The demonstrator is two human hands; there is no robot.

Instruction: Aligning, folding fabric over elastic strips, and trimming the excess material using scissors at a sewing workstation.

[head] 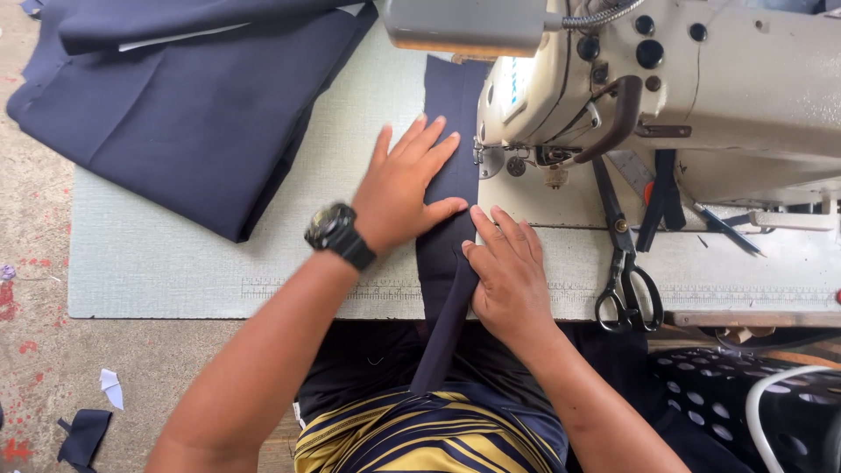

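1. Head view: the pale grey-green table [175, 263] fills most of the frame; a printed ruler runs along its near edge.
2. The cream sewing machine [736, 96] stands on the table's right side; its needle area sits just right of the strip.
3. A pile of navy cloth [184, 105] lies on the far left of the table, well apart from both hands.
4. A long navy fabric strip [451, 105] runs from under the machine head across the table, over the near edge and into the person's lap.
5. The left hand [403, 188], fingers spread, presses flat on the strip; a black watch [337, 232] sits on its wrist.
6. The right hand [508, 271] rests flat, fingers together, on the strip's right edge near the table's rim.
7. Black scissors [626, 280] lie right of that hand, apart from it.
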